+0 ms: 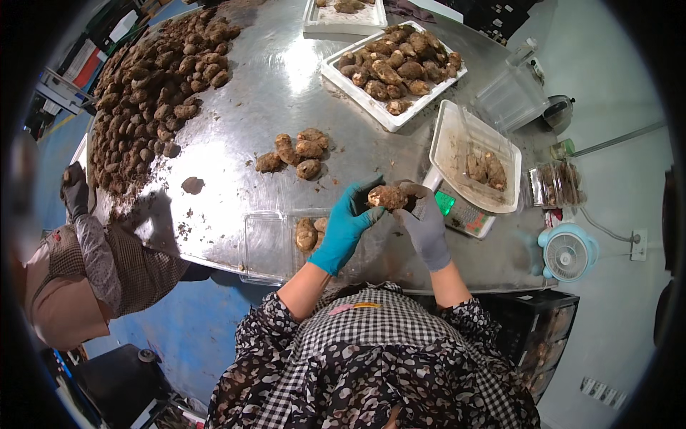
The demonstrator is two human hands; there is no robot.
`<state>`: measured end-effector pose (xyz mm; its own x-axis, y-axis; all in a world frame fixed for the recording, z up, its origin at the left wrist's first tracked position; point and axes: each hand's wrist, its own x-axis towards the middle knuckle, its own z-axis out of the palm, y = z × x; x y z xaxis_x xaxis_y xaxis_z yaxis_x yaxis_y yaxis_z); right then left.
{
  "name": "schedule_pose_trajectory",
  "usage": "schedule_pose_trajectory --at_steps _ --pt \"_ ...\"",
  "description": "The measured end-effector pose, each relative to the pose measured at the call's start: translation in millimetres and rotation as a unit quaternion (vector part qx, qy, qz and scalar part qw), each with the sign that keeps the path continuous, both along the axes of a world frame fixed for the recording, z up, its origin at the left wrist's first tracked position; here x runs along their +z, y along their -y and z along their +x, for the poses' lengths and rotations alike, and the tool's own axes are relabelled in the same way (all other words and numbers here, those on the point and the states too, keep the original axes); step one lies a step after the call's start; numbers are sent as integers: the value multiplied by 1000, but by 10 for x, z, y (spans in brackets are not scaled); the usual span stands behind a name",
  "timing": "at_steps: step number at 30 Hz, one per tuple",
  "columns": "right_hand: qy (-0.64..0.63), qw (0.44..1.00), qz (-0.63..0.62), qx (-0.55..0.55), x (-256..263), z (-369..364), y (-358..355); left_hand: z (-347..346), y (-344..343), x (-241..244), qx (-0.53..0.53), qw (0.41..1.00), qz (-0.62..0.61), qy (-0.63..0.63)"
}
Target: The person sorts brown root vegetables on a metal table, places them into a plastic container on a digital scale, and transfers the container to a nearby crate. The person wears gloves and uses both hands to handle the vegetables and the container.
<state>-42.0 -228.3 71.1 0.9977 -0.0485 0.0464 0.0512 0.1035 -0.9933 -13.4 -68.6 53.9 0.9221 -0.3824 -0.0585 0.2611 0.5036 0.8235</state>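
Observation:
My left hand (345, 228), in a teal glove, and my right hand (424, 225), in a grey glove, hold one brown taro corm (387, 197) between them above the steel table. Below my left wrist lies an open clear plastic clamshell box (263, 241) with a few corms (306, 235) in it. Several loose corms (309, 149) are grouped beyond my left hand. Right of my right hand stands a digital scale (465, 210) with a white tray (440, 131); a clear container with corms (494, 170) rests in it.
A white foam tray (394, 124) of corms is at the back. A large heap of corms (155, 91) covers the table's left side. A co-worker's gloved hand (75, 190) is at the far left. Filled clear packs (557, 184) and a blue fan (567, 253) stand at right.

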Motion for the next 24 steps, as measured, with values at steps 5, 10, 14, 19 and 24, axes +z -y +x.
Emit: schedule_pose_trajectory --at_steps 5,10,14,19,24 --pt "85 966 -244 -13 180 -68 -46 -68 47 -219 -61 986 -119 -99" --pt "99 918 -382 -49 397 -34 129 -116 142 -246 -110 985 -64 -113" --pt "158 801 -482 -319 378 236 982 -78 4 -111 -89 988 101 -76" --pt "-143 554 -806 -154 577 409 1620 -24 -276 -307 -27 986 127 -109" --pt "126 724 -663 -143 206 722 928 131 -573 -574 -6 955 296 6"
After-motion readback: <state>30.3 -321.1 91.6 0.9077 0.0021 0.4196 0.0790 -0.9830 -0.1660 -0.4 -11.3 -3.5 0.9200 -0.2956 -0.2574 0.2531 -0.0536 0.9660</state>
